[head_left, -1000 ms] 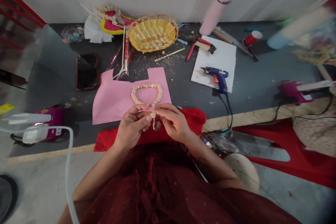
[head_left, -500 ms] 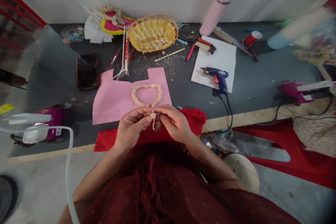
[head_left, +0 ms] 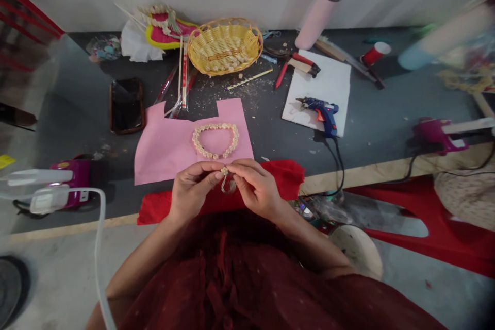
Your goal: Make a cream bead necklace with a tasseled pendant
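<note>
Between my two hands is a small cream flower bead [head_left: 225, 170] with a thin cord loop [head_left: 224, 185] hanging under it. My left hand [head_left: 194, 185] pinches the bead from the left with thumb and forefinger. From the right, my right hand [head_left: 255, 185] closes its fingertips on the same bead. Just beyond my fingers, a ring of cream flower beads [head_left: 215, 126] lies on a pink sheet [head_left: 162, 157]. Whether the ring is joined to the held bead I cannot tell. A red cloth [head_left: 286, 178] lies under my hands at the table's edge.
A yellow wicker basket [head_left: 226, 44] stands at the back. To the right, a blue glue gun [head_left: 323, 111] lies on a white board [head_left: 344, 82], its cable running over the front edge. A phone [head_left: 127, 105] is at left, and a pink flask [head_left: 319, 13] stands against the wall.
My hands stay almost in place, fingertips shifting slightly around the bead. The bead sits a little farther from the ring's near edge. The view has moved slightly.
</note>
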{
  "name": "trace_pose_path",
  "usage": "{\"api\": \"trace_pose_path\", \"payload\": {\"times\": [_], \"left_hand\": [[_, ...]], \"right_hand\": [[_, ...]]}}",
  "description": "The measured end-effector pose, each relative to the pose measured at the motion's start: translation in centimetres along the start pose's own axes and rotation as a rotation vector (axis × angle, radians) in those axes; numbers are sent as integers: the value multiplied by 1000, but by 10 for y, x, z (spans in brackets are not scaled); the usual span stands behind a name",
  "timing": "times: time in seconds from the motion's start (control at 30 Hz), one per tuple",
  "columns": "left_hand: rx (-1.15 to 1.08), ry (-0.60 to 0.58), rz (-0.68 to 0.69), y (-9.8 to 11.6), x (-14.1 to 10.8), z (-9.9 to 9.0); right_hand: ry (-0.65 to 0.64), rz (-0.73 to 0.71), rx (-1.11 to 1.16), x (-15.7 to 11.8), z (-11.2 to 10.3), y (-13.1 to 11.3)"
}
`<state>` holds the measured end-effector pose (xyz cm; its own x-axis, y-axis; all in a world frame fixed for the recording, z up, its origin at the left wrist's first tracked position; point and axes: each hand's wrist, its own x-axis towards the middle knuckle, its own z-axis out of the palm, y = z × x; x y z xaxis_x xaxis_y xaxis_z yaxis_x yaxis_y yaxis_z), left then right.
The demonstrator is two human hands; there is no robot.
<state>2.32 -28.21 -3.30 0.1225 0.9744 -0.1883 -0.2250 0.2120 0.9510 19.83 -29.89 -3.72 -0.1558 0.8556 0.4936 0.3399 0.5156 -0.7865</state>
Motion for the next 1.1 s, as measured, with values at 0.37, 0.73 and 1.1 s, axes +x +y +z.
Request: {"api": "trace_pose_path", "payload": {"times": [0.37, 0.73, 1.1], "left_hand": [[-8, 46, 10, -1, 2, 0], [-9, 11, 31, -3, 1, -1], [-73, 36, -17, 8, 3, 5]], "right_hand": [[-9, 13, 16, 2, 0, 1], [-48, 36, 21, 2, 1, 2], [-52, 352, 213, -3, 11, -9]]}}
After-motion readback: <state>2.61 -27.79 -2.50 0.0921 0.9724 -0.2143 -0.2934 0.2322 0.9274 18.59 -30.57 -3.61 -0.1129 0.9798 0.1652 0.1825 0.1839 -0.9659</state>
